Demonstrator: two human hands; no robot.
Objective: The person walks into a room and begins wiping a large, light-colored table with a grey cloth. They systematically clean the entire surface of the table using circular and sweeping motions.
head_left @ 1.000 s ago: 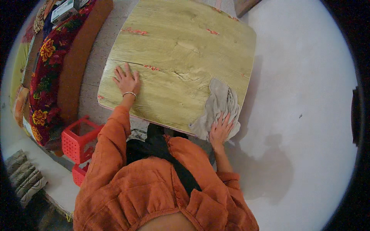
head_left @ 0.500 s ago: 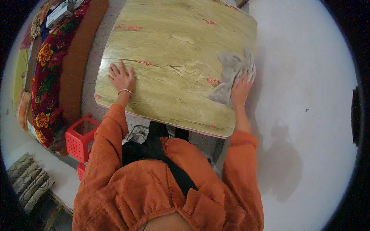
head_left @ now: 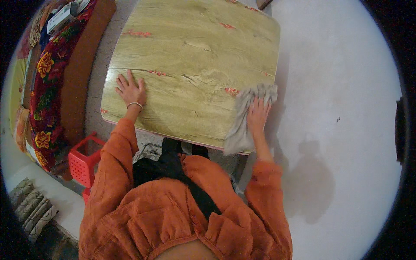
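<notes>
A wood-patterned table (head_left: pixel 195 56) with small red floral marks and a glossy top is in front of me. My left hand (head_left: pixel 131 92), a bracelet on its wrist, lies flat near the left edge with its fingers spread and nothing in them. On the right side of the tabletop, my right hand (head_left: pixel 258 113) presses down on a crumpled grey cloth (head_left: pixel 241 121) and holds it. The cloth bunches up beyond my fingertips, and its lower end reaches the table's near right edge.
Red plastic stools (head_left: pixel 82 164) stand below left of the table. Farther left is a bed or bench (head_left: pixel 82 73) with a dark red floral cover and a white box (head_left: pixel 60 18) on it. A pale wall (head_left: pixel 320 78) runs along the table's right side.
My right hand and the cloth have moved toward me along the table's right side, down to the near edge. My left hand stays flat in its place; the whole view has shifted slightly.
</notes>
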